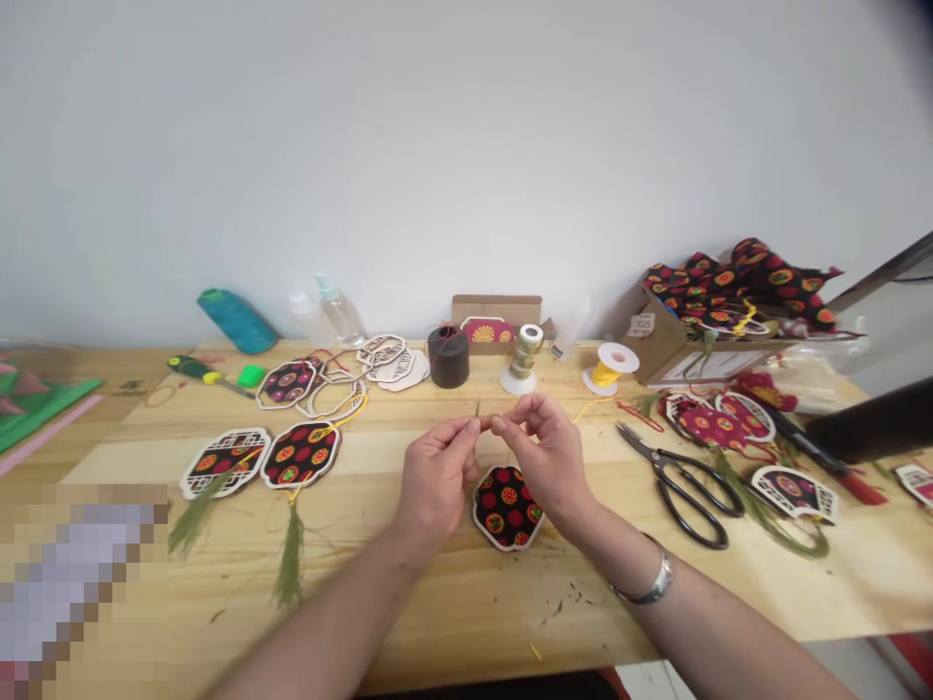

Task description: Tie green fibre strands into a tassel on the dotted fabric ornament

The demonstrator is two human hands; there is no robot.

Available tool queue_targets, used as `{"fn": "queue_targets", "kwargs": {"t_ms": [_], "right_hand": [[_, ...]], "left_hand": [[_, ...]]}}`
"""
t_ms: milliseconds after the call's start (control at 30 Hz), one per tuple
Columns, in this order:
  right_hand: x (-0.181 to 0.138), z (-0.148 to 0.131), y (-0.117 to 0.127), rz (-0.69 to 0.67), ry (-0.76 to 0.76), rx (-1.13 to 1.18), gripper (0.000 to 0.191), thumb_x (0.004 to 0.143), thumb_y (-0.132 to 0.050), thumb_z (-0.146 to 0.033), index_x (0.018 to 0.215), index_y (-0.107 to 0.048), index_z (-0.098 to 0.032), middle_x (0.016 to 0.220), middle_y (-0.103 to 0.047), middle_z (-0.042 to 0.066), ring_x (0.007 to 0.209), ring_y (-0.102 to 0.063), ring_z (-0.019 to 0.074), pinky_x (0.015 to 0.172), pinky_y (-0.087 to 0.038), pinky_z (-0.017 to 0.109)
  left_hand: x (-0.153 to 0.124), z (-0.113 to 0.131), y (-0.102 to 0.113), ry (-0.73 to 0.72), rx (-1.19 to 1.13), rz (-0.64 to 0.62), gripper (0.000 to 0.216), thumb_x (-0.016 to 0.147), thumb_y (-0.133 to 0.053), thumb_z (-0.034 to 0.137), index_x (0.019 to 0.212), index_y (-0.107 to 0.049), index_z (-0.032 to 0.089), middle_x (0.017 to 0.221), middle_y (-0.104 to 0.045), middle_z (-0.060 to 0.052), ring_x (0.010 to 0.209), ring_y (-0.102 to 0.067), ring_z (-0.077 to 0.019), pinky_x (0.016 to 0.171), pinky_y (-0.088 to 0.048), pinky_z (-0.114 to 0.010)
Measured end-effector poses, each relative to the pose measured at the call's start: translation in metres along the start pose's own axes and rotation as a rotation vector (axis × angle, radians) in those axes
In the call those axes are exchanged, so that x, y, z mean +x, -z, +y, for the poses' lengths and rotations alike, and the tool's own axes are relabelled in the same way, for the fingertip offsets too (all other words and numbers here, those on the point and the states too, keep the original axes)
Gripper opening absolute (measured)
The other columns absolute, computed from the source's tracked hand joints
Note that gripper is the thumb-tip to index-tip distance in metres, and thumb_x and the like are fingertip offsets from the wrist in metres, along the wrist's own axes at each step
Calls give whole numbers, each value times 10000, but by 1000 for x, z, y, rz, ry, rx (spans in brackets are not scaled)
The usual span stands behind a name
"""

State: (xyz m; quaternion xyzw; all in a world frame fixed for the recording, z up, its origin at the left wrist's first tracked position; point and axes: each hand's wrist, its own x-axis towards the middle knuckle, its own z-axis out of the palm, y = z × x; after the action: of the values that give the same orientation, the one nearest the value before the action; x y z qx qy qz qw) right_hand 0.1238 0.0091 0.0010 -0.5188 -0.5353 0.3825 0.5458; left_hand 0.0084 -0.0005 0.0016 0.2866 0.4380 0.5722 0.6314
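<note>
My left hand (pixel 437 476) and my right hand (pixel 543 452) are raised over the middle of the table, fingertips pinched close together. From the left fingertips pokes a short, thin green strand (pixel 478 409). What the right fingertips grip is too small to make out. Just below lies a scalloped pendant (pixel 508 510) in black fabric with red and yellow flowers and a pale rim, partly covered by my right hand. To the left are two similar pendants, one flowered (pixel 300 455) and one with lattice edging (pixel 224 462), both with green tassels (pixel 290 554).
Black-handled scissors (pixel 689 491) lie to the right. Behind stand a black thread spool (pixel 449 358), a gold spool (pixel 526 355), a yellow cord spool (pixel 608 369) and a teal cone (pixel 237 321). A fabric-filled cardboard box (pixel 707 365) is at the back right, near a dark post (pixel 875 425).
</note>
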Motion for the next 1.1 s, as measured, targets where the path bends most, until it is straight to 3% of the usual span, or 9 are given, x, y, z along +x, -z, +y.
{"fn": "queue_targets", "kwargs": {"t_ms": [467, 833, 1100], "right_hand": [[-5, 2, -1, -26, -22, 46, 191, 730, -632, -237, 658, -460, -194, 638, -521, -28, 664, -533, 127, 655, -407, 277], [-5, 5, -2, -69, -67, 95, 206, 723, -638, -272, 663, -456, -196, 671, -582, -2, 709, -586, 155, 674, -446, 296], [7, -2, 14, -55, 85, -131, 131, 775, -599, -303, 733, -642, -186, 744, -656, 27, 726, -575, 157, 725, -438, 317]], "left_hand": [[-1, -2, -4, 26, 22, 6, 261, 612, -752, 313, 745, -700, 94, 441, -311, 91, 412, -233, -25, 396, -177, -185], [0, -3, -2, 29, 47, -18, 250, 641, -727, 313, 778, -710, 105, 430, -314, 89, 405, -228, -27, 396, -166, -185], [2, -5, 1, -6, 61, -17, 220, 685, -696, 311, 791, -705, 118, 426, -314, 89, 397, -229, -27, 392, -161, -186]]}}
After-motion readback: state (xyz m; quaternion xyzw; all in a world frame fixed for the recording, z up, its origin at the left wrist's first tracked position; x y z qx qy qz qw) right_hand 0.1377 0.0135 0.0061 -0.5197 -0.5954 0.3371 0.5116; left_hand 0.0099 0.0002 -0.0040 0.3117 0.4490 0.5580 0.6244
